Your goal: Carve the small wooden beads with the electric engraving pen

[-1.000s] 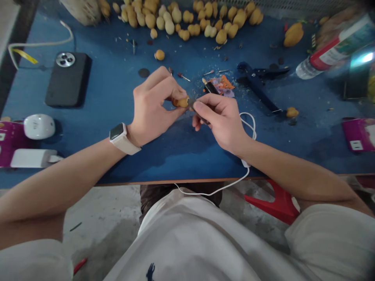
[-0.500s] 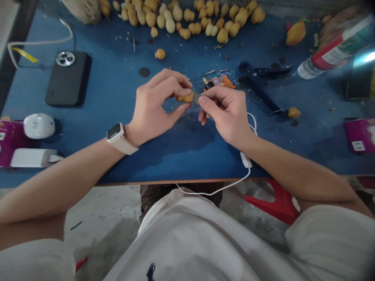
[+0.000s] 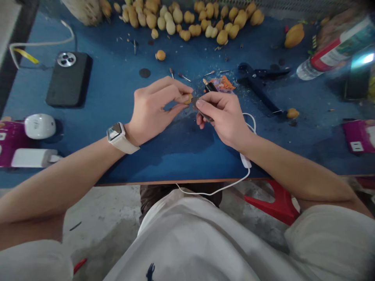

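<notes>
Between the thumb and fingertips of my left hand (image 3: 156,103) is a small yellow-brown gourd (image 3: 189,99), mostly covered by the fingers. My right hand (image 3: 227,115) pinches a thin dark grey piece that looks like sandpaper (image 3: 194,102). Its left edge meets the gourd's right end, and more of it shows under the right thumb. Just behind the right hand lies a black pen-like tool (image 3: 210,86) with a tan tip. Small rods with brownish heads (image 3: 184,77) lie beyond the left fingers.
Many small gourds (image 3: 177,15) line the table's back. A black phone (image 3: 68,80) lies left; dark blue pruning shears (image 3: 260,88), an orange wrapper (image 3: 227,83) and a red-labelled bottle (image 3: 328,54) are right. A white cable (image 3: 245,160) runs over the front edge.
My right hand has shifted slightly left and down, and more of the dark piece shows below its thumb. The left fingers cover more of the gourd. The small rods behind them are now uncovered.
</notes>
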Motion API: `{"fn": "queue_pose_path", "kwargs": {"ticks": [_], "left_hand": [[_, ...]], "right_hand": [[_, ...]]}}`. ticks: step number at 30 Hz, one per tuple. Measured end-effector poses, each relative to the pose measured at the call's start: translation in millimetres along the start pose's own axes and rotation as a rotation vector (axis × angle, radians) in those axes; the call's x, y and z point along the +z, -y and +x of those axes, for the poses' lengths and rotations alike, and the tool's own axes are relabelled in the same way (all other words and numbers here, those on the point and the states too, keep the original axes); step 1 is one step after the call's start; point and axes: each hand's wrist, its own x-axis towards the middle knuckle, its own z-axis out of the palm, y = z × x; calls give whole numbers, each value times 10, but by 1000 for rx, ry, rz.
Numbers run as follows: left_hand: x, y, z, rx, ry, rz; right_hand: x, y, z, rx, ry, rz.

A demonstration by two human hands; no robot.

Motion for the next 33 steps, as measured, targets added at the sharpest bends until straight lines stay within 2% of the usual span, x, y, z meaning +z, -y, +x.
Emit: {"fn": "queue_pose_path", "kwargs": {"ticks": [4,7,10,15,23,28,29,31,33], "left_hand": [[14,118,-33,-36,17,-69],[47,181,-20,86,-40,-60],[30,141,42,182,-97,3],[-20,28,148,249,-94,116],[23,-17,151,264,-126,98],[-9,-92,108,99,-10,105],[3,-85,101,108,-20,121],[55,-40,82,177,-112,135],[125,28,48,171,-199,96]], "right_hand": [[-1,-12,-2,76,40,115],[-8,3,-9,142,39,174],[5,24,-20,193,29,215],[51,40,-39,248,8,262],[98,70,-94,316,-34,332],[135,73,-119,317,-51,343],[141,67,-122,307,-46,344],[148,50,-126,274,-32,346],[149,31,-132,231,-15,337]]}}
